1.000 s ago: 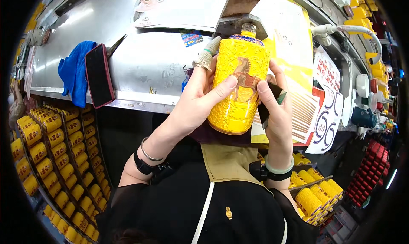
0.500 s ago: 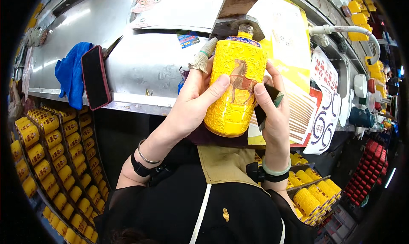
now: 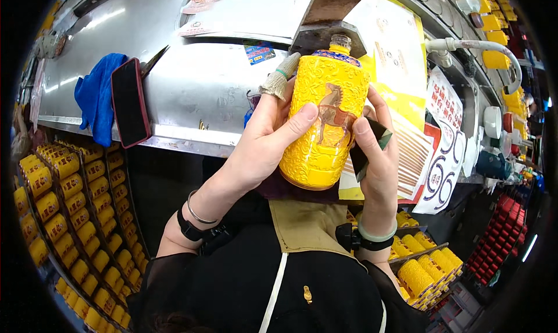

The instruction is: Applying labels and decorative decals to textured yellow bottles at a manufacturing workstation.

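Note:
A yellow embossed bottle (image 3: pixel 311 156) with a brown horse decal (image 3: pixel 335 115) leans in front of me, its clear threaded neck pointing away under a metal bracket. My left hand (image 3: pixel 258 147) is closed round its left side, thumb lying on the front beside the horse. A pale cloth finger cover (image 3: pixel 280 78) sits on one left finger. On the bottle's other side, my right hand (image 3: pixel 381 167) pinches a dark green flat piece (image 3: pixel 359 157), thumb near the horse's edge and fingers behind the bottle. Those rear fingers are mostly hidden.
The metal bracket (image 3: pixel 328 31) overhangs the bench by the bottle's neck. A phone (image 3: pixel 129 103) and blue cloth (image 3: pixel 99 95) lie at the bench edge on the left. Decal sheets (image 3: pixel 439 176) lie right, near a grey pipe (image 3: pixel 474 40). Racks of yellow bottles (image 3: pixel 72 205) stand below.
The bottle has shifted very slightly to the right with both hands still on it. My right thumb has moved slightly along with it. The grips look the same.

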A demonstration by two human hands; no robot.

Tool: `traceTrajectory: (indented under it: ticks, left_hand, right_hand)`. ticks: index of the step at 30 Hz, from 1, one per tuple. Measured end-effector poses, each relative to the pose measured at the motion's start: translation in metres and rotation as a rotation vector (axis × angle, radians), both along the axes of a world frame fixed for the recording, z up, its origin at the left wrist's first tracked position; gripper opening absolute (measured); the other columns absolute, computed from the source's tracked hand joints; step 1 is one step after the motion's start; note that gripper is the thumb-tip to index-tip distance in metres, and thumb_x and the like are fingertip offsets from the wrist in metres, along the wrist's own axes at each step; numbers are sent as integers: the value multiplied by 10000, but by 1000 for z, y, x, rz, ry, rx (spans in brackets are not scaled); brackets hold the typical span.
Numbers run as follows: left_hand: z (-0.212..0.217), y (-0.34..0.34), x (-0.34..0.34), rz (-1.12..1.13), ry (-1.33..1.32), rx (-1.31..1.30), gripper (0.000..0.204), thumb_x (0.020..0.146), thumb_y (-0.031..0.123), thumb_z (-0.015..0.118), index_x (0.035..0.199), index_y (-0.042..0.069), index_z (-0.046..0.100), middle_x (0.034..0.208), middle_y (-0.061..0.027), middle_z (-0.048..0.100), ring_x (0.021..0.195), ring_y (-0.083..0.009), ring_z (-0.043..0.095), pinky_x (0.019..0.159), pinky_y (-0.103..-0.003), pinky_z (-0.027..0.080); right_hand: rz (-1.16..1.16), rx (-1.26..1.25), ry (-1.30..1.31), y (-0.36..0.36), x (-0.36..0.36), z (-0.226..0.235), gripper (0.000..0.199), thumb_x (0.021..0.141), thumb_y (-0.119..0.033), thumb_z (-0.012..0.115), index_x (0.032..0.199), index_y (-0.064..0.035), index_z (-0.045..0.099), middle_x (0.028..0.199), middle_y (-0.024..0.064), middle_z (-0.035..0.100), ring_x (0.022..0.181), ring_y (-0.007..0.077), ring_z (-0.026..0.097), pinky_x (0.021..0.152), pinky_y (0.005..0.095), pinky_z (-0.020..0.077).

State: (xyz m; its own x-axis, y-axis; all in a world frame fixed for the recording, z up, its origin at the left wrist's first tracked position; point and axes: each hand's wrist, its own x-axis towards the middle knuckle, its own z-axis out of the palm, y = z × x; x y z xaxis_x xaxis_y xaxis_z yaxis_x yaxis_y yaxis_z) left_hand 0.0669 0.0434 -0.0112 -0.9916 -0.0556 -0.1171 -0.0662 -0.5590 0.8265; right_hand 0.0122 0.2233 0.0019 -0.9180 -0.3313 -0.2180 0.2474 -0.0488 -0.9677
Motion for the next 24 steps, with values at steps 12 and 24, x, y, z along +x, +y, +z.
traceTrajectory:
  ticks: [12,24]
  left_hand:
    - [-6,8,12,44,53,-104,886,983,101,706,1608,-67,101,1583,-189,348,1472,-236,366,1204,-379,335]
    - [-7,10,12,67,71,-137,911,975,124,723,1608,-68,97,1571,-194,357,1465,-242,377,1196,-381,350]
  right_hand:
    - [-37,-5,-62,-5,2,6,656,989,-206,709,1530,13,409,1049,19,585,959,84,543,877,235,428]
    - [-28,13,-42,-5,3,5,649,989,-142,704,1541,11,397,1013,-9,562,914,61,532,816,194,417]
